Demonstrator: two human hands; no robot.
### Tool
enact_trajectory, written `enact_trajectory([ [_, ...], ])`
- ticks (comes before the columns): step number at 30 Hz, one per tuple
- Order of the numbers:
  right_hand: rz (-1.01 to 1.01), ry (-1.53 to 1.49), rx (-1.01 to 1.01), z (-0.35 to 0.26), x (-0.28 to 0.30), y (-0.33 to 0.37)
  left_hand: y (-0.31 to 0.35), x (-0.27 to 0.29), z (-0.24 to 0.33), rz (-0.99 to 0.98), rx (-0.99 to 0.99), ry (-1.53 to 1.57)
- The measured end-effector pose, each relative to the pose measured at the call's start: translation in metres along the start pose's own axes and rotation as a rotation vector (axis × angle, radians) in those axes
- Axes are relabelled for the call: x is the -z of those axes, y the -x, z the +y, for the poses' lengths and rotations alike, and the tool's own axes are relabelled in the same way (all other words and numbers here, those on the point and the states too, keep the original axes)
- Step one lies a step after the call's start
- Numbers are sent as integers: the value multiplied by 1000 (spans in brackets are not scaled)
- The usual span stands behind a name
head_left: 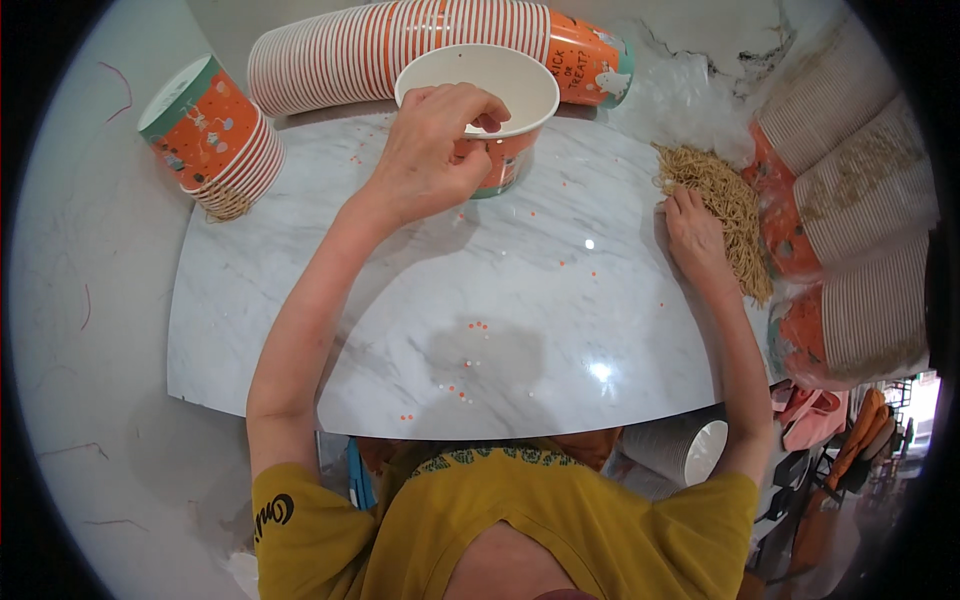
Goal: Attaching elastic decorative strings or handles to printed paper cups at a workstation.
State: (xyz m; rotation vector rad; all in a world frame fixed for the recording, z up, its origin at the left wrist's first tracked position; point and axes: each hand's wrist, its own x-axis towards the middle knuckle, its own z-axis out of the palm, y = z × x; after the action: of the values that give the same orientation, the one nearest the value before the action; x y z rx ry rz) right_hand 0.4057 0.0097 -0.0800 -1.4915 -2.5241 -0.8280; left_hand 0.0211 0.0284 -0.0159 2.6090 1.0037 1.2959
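Note:
A paper bucket (500, 165), white inside with an orange and green printed outside, stands upright toward the back of the marbled table (560, 340). My left hand (435, 150) is at its near rim, with curled fingers over the edge and the thumb outside, closed on the wall. To the right lies a loose heap of thin tan cords (725, 205). My right hand (693, 225) rests at the heap's left edge, its fingers bent together among the cords. The fingertips are partly hidden, and a single cord between them is hard to make out.
A long row of nested buckets (400, 55) lies along the back. Another stack of buckets (225, 130) stands at the left. Plastic-wrapped bucket stacks (850, 210) line the right side. Small orange and white paper dots (478, 325) are scattered on the tabletop.

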Motion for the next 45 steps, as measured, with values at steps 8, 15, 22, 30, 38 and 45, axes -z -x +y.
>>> enact_trajectory([
  [8, 51, -157, -42, -16, 0, 2, 2, -8, 0, 31, 51, 35],
  [15, 104, -503, -8, -65, 15, -23, 2, -9, 0, 28, 35, -33],
  [22, -189, -1314, -237, -112, 37, -55, 3, -7, 5, 121, -57, -94],
  [30, -318, -1715, -301, -140, 48, -78, 28, 9, 33, 95, 189, 32],
  [38, -347, -1921, -218, -185, 57, -100, 64, 12, 36, -161, 809, 401],
  [45, -212, -1808, -187, -192, 57, -101, 69, 12, 38, -33, 929, 655],
])
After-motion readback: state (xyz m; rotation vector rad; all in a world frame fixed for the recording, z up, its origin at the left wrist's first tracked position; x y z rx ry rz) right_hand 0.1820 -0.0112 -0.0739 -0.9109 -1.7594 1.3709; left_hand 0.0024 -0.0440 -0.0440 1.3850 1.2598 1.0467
